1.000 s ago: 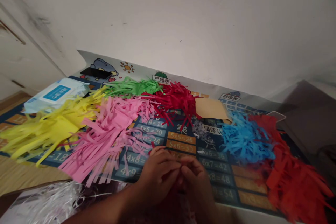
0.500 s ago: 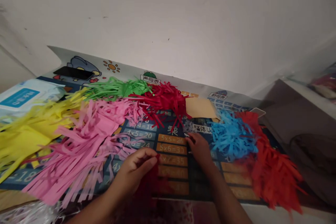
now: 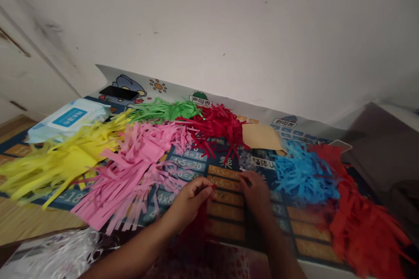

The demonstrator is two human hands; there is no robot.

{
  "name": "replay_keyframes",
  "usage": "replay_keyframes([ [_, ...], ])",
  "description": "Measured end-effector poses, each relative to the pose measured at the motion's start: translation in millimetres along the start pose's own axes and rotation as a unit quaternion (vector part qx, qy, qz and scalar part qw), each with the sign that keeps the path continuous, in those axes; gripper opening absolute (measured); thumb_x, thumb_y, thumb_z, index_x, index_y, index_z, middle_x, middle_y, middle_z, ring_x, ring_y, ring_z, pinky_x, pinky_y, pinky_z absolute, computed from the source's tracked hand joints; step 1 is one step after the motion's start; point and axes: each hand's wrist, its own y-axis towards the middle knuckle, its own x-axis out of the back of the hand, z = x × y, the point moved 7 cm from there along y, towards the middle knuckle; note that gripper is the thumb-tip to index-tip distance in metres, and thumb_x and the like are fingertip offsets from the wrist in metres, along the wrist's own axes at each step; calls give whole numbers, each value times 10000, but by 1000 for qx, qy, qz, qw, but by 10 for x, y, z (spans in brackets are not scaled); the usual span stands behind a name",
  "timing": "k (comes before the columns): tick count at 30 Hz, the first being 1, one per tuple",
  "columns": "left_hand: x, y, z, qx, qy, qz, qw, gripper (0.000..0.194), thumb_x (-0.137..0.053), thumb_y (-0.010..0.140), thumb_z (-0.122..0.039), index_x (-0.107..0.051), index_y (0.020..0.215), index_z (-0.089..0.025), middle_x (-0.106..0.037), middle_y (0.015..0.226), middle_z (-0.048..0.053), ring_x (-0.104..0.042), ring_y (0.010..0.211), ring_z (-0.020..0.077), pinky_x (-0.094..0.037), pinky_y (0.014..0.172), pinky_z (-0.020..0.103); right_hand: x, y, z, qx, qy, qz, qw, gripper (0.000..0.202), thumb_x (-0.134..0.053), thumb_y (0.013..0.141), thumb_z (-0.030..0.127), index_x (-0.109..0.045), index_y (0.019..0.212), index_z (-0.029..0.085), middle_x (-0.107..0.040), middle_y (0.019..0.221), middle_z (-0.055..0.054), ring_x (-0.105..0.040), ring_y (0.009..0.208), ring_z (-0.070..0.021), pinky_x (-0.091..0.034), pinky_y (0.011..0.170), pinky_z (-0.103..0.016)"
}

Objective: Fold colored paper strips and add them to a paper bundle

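Observation:
My left hand (image 3: 193,200) is closed, thumb against fingers, pinching the top of a dark red paper piece (image 3: 196,226) that hangs below it, dim and blurred. To its right, my right hand (image 3: 255,187) is over the printed mat with its fingertips pressed together around a small whitish thing too small to name. Just above that hand lies a greyish clump of fine strands (image 3: 247,158). Fringed paper surrounds them: pink (image 3: 144,157), yellow (image 3: 78,157), green (image 3: 163,110) and dark red (image 3: 222,126) to the left and behind, blue (image 3: 304,172) and bright red (image 3: 366,222) to the right.
A pack of wipes (image 3: 70,117) and a black phone (image 3: 119,92) lie at the back left. Tan paper (image 3: 262,136) rests behind my right hand. White shredded strands (image 3: 62,255) are at the near left. A dark panel (image 3: 386,148) stands at the right, with the wall (image 3: 229,30) behind.
The view has shifted left, so most things appear farther right. My hands stay apart; my left hand keeps its pinch on the dark red paper.

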Motion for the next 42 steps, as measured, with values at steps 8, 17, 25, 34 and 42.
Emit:
replay_keyframes([
  [8,-65,-114,-213,-130,234,-63,962,172,-541,862,-224,-709,832,-202,-710,817,22,-641,766,154,-465,703,251,-629,-760,370,-310,582,-57,749,338,-818,611,393,-703,888,236,-698,846,-19,-649,756,-188,-524,717,-327],
  [17,-73,-156,-246,-169,274,-61,945,150,-573,855,-202,-721,838,-210,-711,777,7,-641,720,139,-460,669,230,-401,-741,263,-297,429,-80,850,208,-796,610,339,-736,755,203,-715,783,-32,-650,769,-212,-522,730,-322],
  [25,-126,-144,-318,-201,337,-31,919,133,-580,829,-157,-704,796,-193,-702,736,13,-636,690,143,-439,641,229,-361,-745,199,-276,372,-55,885,179,-780,627,291,-742,785,216,-720,793,-27,-657,772,-216,-528,741,-336],
  [34,-98,-110,-276,-133,269,48,953,76,-678,829,-262,-698,873,-204,-720,782,-21,-650,691,119,-448,632,185,-397,-660,291,-246,425,66,869,119,-771,639,254,-703,728,213,-687,731,-17,-633,720,-190,-519,679,-285],
  [42,-111,-167,-329,-229,262,77,934,156,-646,860,-340,-734,868,-210,-741,774,27,-672,710,148,-482,672,218,-233,-678,376,-149,372,36,915,37,-743,689,236,-720,660,233,-677,744,-20,-618,757,-192,-496,716,-295],
])
